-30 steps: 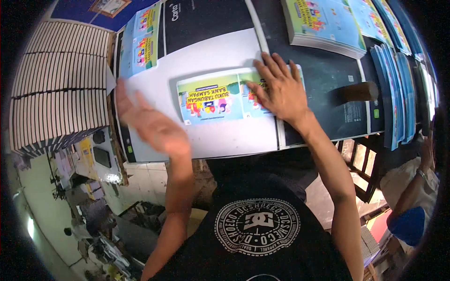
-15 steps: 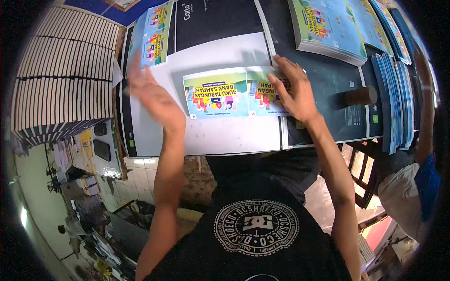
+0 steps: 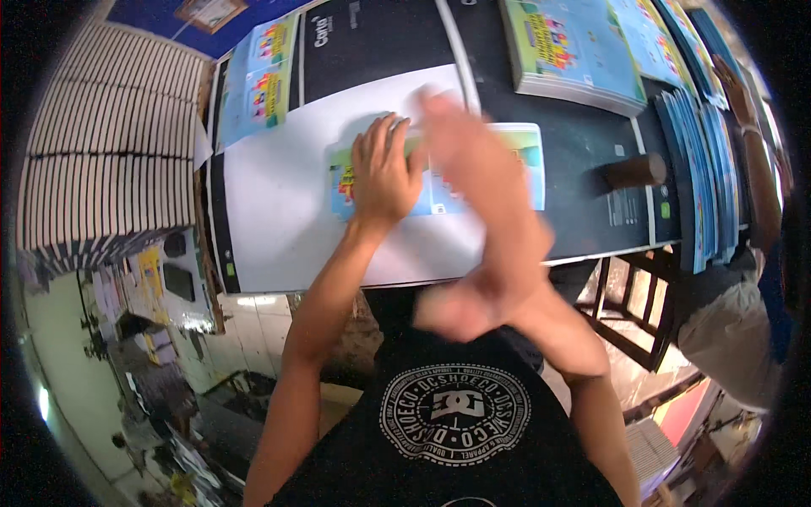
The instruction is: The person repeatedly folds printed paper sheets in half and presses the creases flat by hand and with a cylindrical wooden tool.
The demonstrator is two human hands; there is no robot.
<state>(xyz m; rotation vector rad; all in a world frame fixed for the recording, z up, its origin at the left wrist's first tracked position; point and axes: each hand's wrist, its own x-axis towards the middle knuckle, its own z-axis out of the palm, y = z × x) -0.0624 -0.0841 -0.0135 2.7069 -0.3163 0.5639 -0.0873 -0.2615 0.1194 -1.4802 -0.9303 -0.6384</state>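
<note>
Bare and flat, the left hand (image 3: 384, 173) lies palm-down with fingers spread on a colourful printed cover sheet (image 3: 439, 173), pinning it rather than gripping it. The right hand (image 3: 469, 160) is a motion blur above the sheet's right half; whether it is open or holds anything, I cannot tell. That sheet lies on a white board (image 3: 279, 211) on the dark counter (image 3: 591, 169). This looks like a smoothing or creasing pass; next the sweeping hand likely needs a firm, even stroke while the other keeps the sheet from sliding. Half a second ago the left hand hung raised off to the left and the right hand pressed the sheet; now they have swapped. A brown cylinder (image 3: 634, 171) and stacked booklets (image 3: 574, 51) sit beyond.
</note>
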